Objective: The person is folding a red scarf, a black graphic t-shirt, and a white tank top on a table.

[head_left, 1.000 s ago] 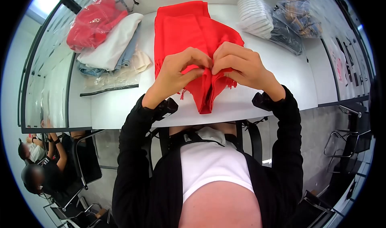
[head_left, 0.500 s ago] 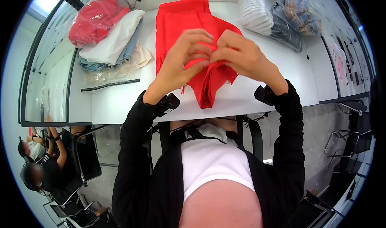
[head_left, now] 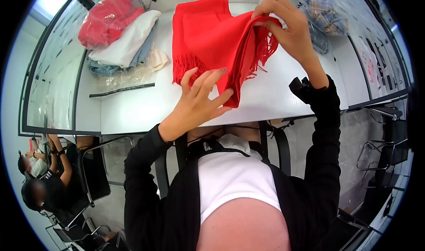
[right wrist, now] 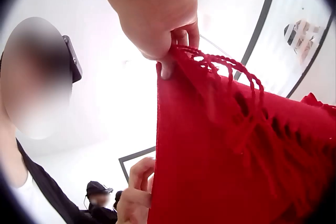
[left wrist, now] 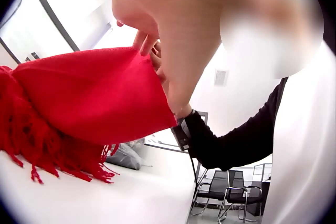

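Note:
A folded red scarf with fringe (head_left: 201, 36) lies on the white table, and its right part is raised. At the upper right, my right hand (head_left: 290, 27) pinches the scarf's raised fringed edge between thumb and fingers. The right wrist view shows that hand (right wrist: 163, 19) over the lifted red cloth (right wrist: 194, 145), with knotted fringe hanging beside it. My left hand (head_left: 195, 103) is at the scarf's near corner, fingers spread and loosely bent, fingertips right at the cloth's edge. In the left wrist view, part of the left hand (left wrist: 168, 29) hides its fingertips.
At the left lie a bagged red garment (head_left: 108, 21), a white garment (head_left: 124, 41) and folded jeans (head_left: 144, 47). A bagged plaid garment (head_left: 325, 14) and a dark packed garment (head_left: 316, 38) lie at the right. The white table (head_left: 133, 114) ends close to my body.
The hands were together at the middle of the scarf and have parted. My right hand has moved up and right, lifting the fringed edge; my left has come down toward the near corner.

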Available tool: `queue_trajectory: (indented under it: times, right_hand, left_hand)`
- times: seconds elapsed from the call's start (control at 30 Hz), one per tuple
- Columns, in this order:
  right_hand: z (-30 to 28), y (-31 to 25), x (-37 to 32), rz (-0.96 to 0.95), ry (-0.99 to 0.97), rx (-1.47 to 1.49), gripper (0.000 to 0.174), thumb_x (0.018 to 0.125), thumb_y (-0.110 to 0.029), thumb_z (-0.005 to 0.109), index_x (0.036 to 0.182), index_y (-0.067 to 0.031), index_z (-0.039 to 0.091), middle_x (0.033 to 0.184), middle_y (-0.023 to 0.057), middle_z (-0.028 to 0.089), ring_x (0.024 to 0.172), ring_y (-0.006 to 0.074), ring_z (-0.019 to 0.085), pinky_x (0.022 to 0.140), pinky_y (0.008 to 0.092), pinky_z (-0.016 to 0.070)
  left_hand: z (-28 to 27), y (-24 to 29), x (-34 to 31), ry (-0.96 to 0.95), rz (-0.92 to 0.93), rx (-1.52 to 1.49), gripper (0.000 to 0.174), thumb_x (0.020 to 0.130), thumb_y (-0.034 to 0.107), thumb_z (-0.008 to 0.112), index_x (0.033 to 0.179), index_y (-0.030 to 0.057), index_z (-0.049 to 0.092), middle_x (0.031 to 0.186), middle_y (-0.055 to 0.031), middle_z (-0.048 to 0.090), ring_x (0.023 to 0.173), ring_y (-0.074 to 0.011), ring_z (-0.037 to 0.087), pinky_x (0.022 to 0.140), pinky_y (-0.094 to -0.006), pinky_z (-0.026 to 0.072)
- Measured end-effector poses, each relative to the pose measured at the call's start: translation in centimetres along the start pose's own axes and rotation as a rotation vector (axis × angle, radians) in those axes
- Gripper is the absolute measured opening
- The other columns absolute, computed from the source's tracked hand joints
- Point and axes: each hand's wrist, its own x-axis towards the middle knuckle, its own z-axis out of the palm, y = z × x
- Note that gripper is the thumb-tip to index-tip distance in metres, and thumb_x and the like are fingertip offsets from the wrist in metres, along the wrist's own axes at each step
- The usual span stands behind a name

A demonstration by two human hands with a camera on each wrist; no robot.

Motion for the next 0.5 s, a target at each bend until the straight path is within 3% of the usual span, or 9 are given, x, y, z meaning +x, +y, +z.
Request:
queue_trajectory:
  times: [0.03,0.13,0.17,0.3,0.37,0.47,0.5]
  right_hand:
    - [-0.2,0.2,-0.1,0.014,-0.012,-0.013,0.019,0.070,0.008,0.060,0.084,-0.0049,0.058,0.080,0.0055,0.057,0.076,0.0180,0.058,0.066,0.0248,0.0468]
    - [-0.8,-1.3,1.3,0.091,0.093,-0.034,0.018,0.066,0.012,0.059,0.077,-0.0016,0.057,0.074,0.0073,0.052,0.069,0.0189,0.054,0.055,0.0274,0.0416]
    - [-0.8,-1.3,1.3,0.114,0.096,0.011,0.025,0.062,0.016,0.059,0.078,-0.0025,0.057,0.075,0.0079,0.052,0.068,0.0214,0.054,0.056,0.0260,0.0425]
    - [-1.1,-1.4,1.8,0.082,0.133,0.048,0.022,0.064,0.015,0.058,0.079,-0.0009,0.056,0.075,0.0073,0.052,0.067,0.0176,0.054,0.058,0.0243,0.0439]
    - [-1.8,-1.9,2.2,0.073,0.114,-0.033,0.021,0.065,0.014,0.059,0.080,-0.0005,0.056,0.075,0.0068,0.052,0.067,0.0162,0.054,0.058,0.0238,0.0437]
    - [-3.4,-1.6,4.3,0.047,0.081,-0.145,0.018,0.069,0.013,0.058,0.081,0.0001,0.055,0.076,0.0056,0.053,0.068,0.0134,0.054,0.058,0.0225,0.0440]
    - [-4.2,-1.8,5.0,0.046,0.076,-0.198,0.017,0.071,0.012,0.057,0.082,0.0002,0.055,0.076,0.0053,0.053,0.069,0.0130,0.054,0.059,0.0223,0.0449]
  left_hand:
    - [0.1,0.0,-0.4,0.006,-0.010,-0.003,0.036,0.063,0.028,0.075,0.094,0.0178,0.060,0.124,-0.0117,0.038,0.114,-0.0271,0.036,0.097,-0.0455,0.0229]
    - [0.2,0.5,-0.9,0.062,-0.002,-0.007,0.035,0.062,0.028,0.075,0.093,0.0171,0.060,0.123,-0.0125,0.039,0.114,-0.0285,0.036,0.097,-0.0453,0.0223]
    - [0.1,0.7,-0.9,0.059,-0.016,-0.001,0.035,0.062,0.029,0.075,0.092,0.0166,0.061,0.124,-0.0129,0.039,0.114,-0.0287,0.035,0.097,-0.0454,0.0219]
    - [-0.2,1.6,-0.4,0.010,-0.095,0.007,0.034,0.060,0.030,0.074,0.088,0.0153,0.062,0.126,-0.0150,0.039,0.116,-0.0298,0.034,0.098,-0.0471,0.0192]
    - [0.1,1.7,-0.3,0.008,-0.132,0.085,0.035,0.058,0.033,0.074,0.085,0.0164,0.060,0.125,-0.0129,0.040,0.115,-0.0270,0.037,0.094,-0.0527,0.0202]
    - [-0.5,0.9,0.2,-0.021,-0.187,0.136,0.028,0.060,0.031,0.074,0.078,0.0130,0.062,0.126,-0.0121,0.041,0.118,-0.0271,0.036,0.098,-0.0513,0.0133]
    - [-1.1,0.0,0.6,0.031,-0.155,0.173,0.027,0.058,0.032,0.073,0.073,0.0136,0.061,0.119,-0.0112,0.046,0.116,-0.0264,0.038,0.095,-0.0547,0.0171]
